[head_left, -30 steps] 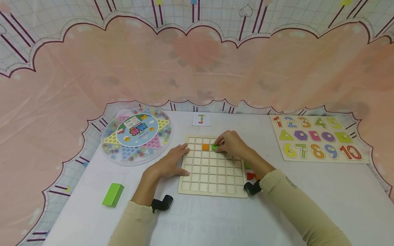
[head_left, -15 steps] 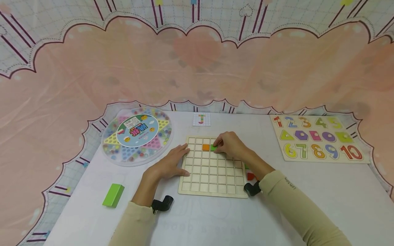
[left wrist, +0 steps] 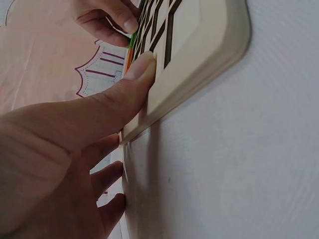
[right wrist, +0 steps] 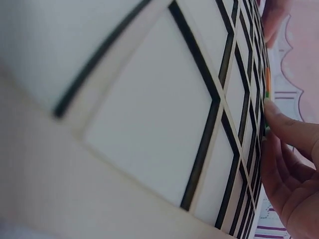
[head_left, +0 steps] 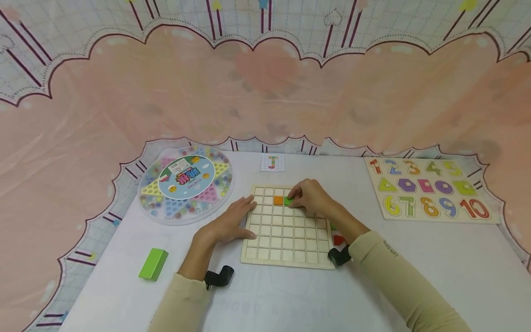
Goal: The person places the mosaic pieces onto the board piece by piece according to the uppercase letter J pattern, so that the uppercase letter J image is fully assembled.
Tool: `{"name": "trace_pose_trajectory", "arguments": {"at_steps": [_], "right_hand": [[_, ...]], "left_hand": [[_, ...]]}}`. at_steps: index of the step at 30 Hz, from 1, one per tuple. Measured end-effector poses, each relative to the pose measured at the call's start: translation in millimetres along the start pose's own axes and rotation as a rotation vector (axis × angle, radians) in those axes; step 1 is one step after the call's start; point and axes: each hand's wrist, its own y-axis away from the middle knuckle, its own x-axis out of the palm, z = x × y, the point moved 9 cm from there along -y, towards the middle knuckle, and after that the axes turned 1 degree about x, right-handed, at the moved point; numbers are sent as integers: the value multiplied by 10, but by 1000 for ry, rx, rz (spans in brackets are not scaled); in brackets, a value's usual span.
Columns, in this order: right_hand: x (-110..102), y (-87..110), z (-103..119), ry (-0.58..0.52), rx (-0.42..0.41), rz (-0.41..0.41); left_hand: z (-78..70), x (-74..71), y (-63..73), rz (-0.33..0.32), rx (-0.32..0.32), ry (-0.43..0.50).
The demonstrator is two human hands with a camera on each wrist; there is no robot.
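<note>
A square wooden grid board lies on the white table in front of me. My left hand rests at its left side, fingers spread and thumb on the board's rim. My right hand pinches a small green square tile between thumb and fingertips, over the second row from the far edge. Directly left of it an orange square tile sits in a grid cell. The right wrist view shows the right thumb at the green tile, whose right part the fingers cover.
A small card with a J-shaped tile pattern lies behind the board. Red and green pieces show beside the right forearm. A round marble game and a green block lie left, a number puzzle board right.
The green tile has shifted slightly left, right up against the orange tile, with the right hand still pinching it. My left hand stays at the board's left side.
</note>
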Motion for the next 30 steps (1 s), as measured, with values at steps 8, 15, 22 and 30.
{"name": "trace_pose_trajectory", "arguments": {"at_steps": [8, 15, 22, 30], "right_hand": [[-2, 18, 7, -3, -2, -7], [10, 33, 20, -8, -10, -12], [26, 68, 30, -22, -53, 30], [-219, 202, -21, -97, -65, 15]], "left_hand": [[-8, 1, 8, -1, 3, 1], [-12, -14, 15, 3, 3, -2], [5, -8, 32, 1, -6, 17], [-29, 1, 21, -4, 15, 25]]}}
